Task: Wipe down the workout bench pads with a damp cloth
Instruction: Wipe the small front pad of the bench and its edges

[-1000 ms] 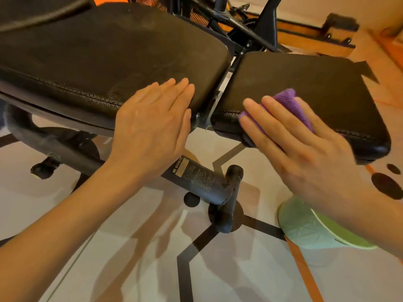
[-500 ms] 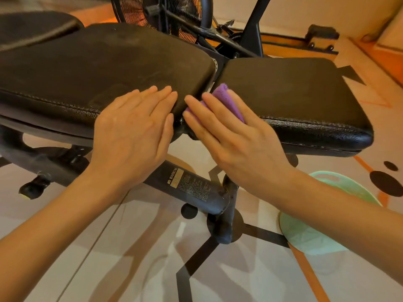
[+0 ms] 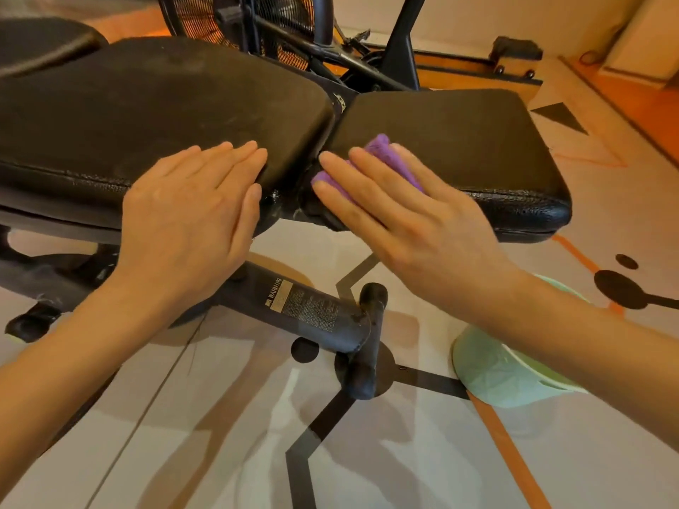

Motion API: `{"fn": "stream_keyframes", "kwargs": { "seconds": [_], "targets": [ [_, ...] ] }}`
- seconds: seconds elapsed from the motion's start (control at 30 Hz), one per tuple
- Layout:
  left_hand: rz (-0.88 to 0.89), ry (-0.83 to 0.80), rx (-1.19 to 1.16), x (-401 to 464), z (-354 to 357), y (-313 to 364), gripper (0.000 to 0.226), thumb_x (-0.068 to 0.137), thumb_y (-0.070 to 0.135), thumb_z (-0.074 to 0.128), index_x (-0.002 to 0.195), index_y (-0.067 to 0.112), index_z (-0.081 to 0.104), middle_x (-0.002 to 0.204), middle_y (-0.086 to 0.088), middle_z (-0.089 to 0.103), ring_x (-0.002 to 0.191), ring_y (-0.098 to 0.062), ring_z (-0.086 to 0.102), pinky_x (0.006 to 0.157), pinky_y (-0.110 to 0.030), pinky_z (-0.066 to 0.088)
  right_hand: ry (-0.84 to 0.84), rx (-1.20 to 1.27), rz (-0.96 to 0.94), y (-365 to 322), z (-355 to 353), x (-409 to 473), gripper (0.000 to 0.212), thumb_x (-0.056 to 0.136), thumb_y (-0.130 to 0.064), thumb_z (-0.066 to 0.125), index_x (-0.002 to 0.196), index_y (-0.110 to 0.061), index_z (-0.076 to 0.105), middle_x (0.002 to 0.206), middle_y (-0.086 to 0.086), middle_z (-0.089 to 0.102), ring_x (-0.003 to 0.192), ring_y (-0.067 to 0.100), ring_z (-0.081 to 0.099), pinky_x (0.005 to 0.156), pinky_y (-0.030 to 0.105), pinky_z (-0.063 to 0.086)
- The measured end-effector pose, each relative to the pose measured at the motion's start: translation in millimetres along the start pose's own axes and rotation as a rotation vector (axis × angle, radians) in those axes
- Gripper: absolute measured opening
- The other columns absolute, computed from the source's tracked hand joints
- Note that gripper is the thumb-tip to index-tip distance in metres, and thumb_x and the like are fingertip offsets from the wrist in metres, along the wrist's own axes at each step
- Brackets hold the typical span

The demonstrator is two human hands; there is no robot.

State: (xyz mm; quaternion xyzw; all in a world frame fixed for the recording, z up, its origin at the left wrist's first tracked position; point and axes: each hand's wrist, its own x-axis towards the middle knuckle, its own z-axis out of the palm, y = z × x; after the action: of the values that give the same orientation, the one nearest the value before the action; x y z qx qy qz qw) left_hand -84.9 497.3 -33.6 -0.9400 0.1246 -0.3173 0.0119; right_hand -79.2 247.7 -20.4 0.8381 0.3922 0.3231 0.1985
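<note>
Seat pad corner being wiped, near the gap

Cloth is pressed under the flat right hand; the left hand is laid open on the back pad. The seam's probably best done firmly.

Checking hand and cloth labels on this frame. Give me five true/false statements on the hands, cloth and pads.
1. The right hand presses a purple cloth onto the seat pad. True.
2. The left hand holds a second cloth. False: it lies flat on the back pad and holds nothing.
3. The cloth sits at the seat pad's end next to the gap between the pads. True.
4. The green basin stands on the seat pad. False: it is on the floor, partly under the right forearm.
5. A warning label is on the frame tube below the pads. True.
</note>
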Motion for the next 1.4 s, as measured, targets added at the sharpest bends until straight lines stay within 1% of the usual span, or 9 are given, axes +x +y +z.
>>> {"fn": "stream_keyframes", "kwargs": {
  "seconds": [0.2,0.43,0.57,0.67,0.87,0.97,1.17,1.3,1.4],
  "targets": [
    [0.03,-0.017,-0.006,-1.3,-4.0,-2.9,0.05,0.105,0.035,0.024,0.141,0.012,0.05,0.14,-0.009,0.057,0.131,-0.024,0.052,0.114,-0.038,0.03,0.001,0.051,0.143,53.0,-24.9,-95.9,0.06,0.091,0.002,0.055,0.146,-0.005,0.032,0.152,0.017,0.032,0.14,0.035,0.031,0.11,0.052,0.032],
    [-0.006,0.021,-0.008,-17.4,-16.6,-33.0,0.049,0.106,0.031,0.023,0.146,0.012,0.044,0.153,-0.003,0.042,0.148,-0.019,0.026,0.124,-0.04,0.007,0.292,0.637,0.308,-36.8,-26.3,-28.1,0.046,0.093,0.001,0.054,0.138,0.001,0.042,0.145,0.016,0.042,0.135,0.026,0.04,0.11,0.043,0.036],
    [-0.02,0.05,0.029,-17.6,-11.6,-35.8,0.049,0.106,0.032,0.021,0.146,0.014,0.043,0.153,-0.001,0.042,0.148,-0.018,0.026,0.123,-0.037,0.009,0.492,1.081,0.567,-94.2,-12.3,39.3,0.045,0.095,-0.005,0.052,0.138,0.005,0.042,0.139,0.016,0.049,0.129,0.02,0.044,0.11,0.02,0.032],
    [-0.02,0.097,-0.004,-15.9,-6.3,-36.1,0.047,0.107,0.03,0.023,0.144,0.013,0.046,0.15,-0.001,0.046,0.146,-0.017,0.031,0.122,-0.035,0.013,0.572,1.185,0.768,-124.0,3.8,79.8,0.047,0.096,-0.003,0.048,0.141,0.002,0.037,0.148,0.014,0.039,0.137,0.019,0.035,0.113,0.022,0.03],
    [0.007,0.173,-0.024,-17.2,-0.9,-36.8,0.046,0.107,0.027,0.025,0.141,0.01,0.05,0.145,-0.004,0.051,0.143,-0.019,0.037,0.121,-0.037,0.017,0.64,1.341,1.032,-171.7,9.5,110.6,0.049,0.102,-0.02,0.03,0.148,-0.012,0.02,0.159,0.004,0.016,0.148,0.017,0.012,0.117,0.042,0.024],
    [0.002,0.17,-0.014,-16.2,-1.1,-35.4,0.046,0.107,0.026,0.024,0.141,0.01,0.05,0.145,-0.004,0.052,0.143,-0.019,0.037,0.121,-0.035,0.016,0.664,1.422,1.109,-156.0,12.4,120.1,0.047,0.102,-0.014,0.033,0.148,-0.011,0.026,0.158,0.002,0.021,0.147,0.013,0.015,0.118,0.039,0.024],
    [-0.012,0.157,-0.015,-16.9,-1.2,-34.6,0.047,0.107,0.027,0.023,0.14,0.01,0.052,0.144,-0.003,0.052,0.143,-0.017,0.037,0.122,-0.035,0.016,0.583,1.476,1.015,-178.0,-2.8,107.0,0.054,0.102,-0.012,0.032,0.149,-0.023,0.007,0.161,-0.005,0.003,0.148,0.008,0.002,0.121,0.034,0.018],
    [-0.011,0.149,-0.014,-16.4,-1.8,-34.0,0.046,0.107,0.027,0.023,0.14,0.01,0.051,0.144,-0.002,0.052,0.143,-0.017,0.036,0.123,-0.034,0.014,0.554,1.595,1.111,-148.3,-0.5,118.4,0.051,0.102,-0.014,0.032,0.151,-0.018,0.017,0.16,-0.008,0.01,0.145,-0.002,0.005,0.115,0.009,0.009],
    [-0.038,0.139,-0.034,-16.0,-4.6,-31.9,0.047,0.106,0.027,0.023,0.139,0.011,0.052,0.144,-0.003,0.053,0.143,-0.016,0.036,0.123,-0.035,0.014,0.499,1.633,1.01,-173.2,-13.8,102.7,0.054,0.102,-0.019,0.029,0.148,-0.032,0.005,0.16,-0.014,-0.001,0.146,0.0,0.001,0.119,0.022,0.014]
  ]
}}
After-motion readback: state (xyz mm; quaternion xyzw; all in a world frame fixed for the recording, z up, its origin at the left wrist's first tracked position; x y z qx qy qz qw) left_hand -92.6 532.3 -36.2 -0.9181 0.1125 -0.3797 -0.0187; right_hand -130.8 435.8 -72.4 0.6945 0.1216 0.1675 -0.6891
